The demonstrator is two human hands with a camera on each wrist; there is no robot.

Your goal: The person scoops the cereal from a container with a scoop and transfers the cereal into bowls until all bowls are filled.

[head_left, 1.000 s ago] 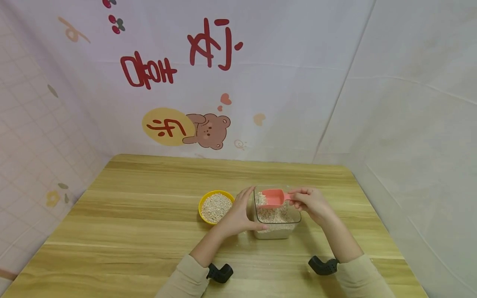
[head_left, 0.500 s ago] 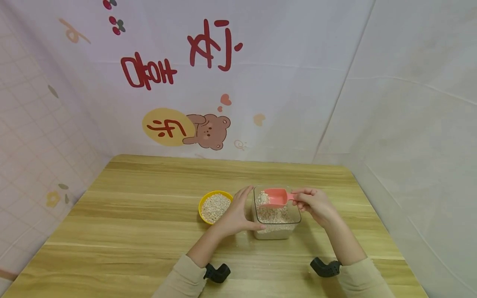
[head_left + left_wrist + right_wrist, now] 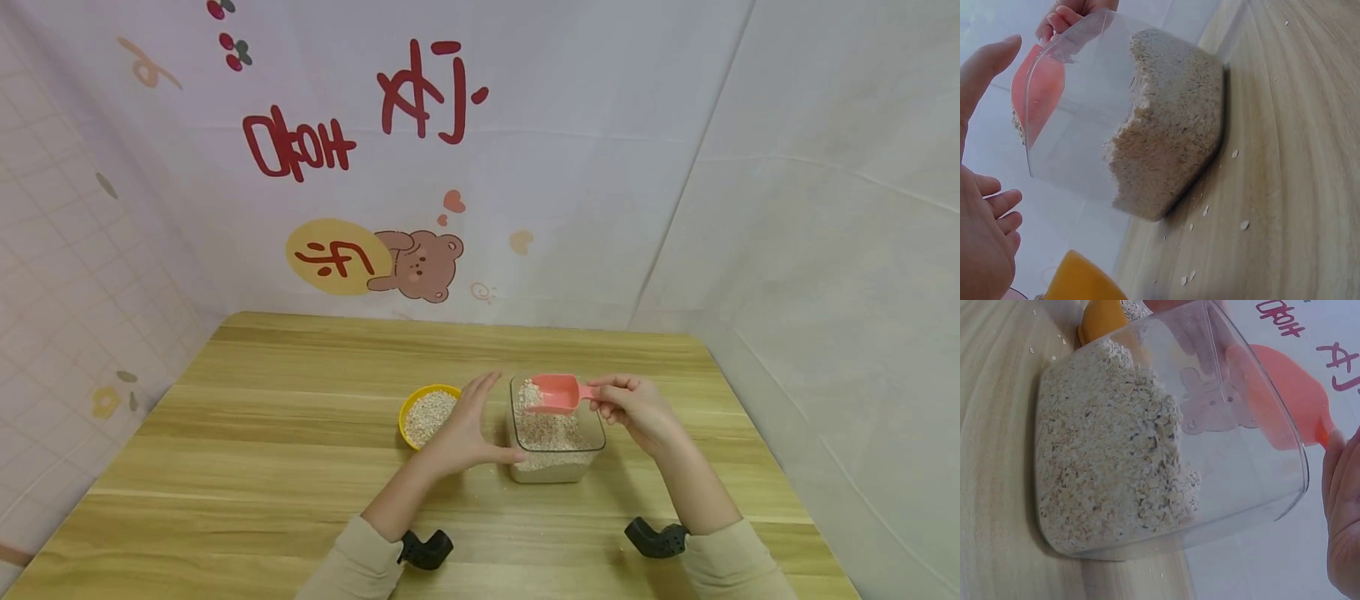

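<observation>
A clear square container of rolled oats stands on the table. Above its mouth, my right hand grips the handle of a pink scoop, which carries oats at its left end. My left hand is spread beside the container's left side, fingers extended and thumb near the front left corner. In the left wrist view a gap shows between that hand and the container wall. Left of the hand sits a yellow bowl filled with oats, its right part hidden behind the hand.
Loose oat flakes lie scattered on the wood-grain table around the container. A white printed cloth hangs along the table's back edge, with further cloth at both sides. Black wrist mounts project near both sleeves.
My left hand has moved left, away from the container's side, and covers more of the bowl. The scoop has shifted slightly right and up, still bearing oats.
</observation>
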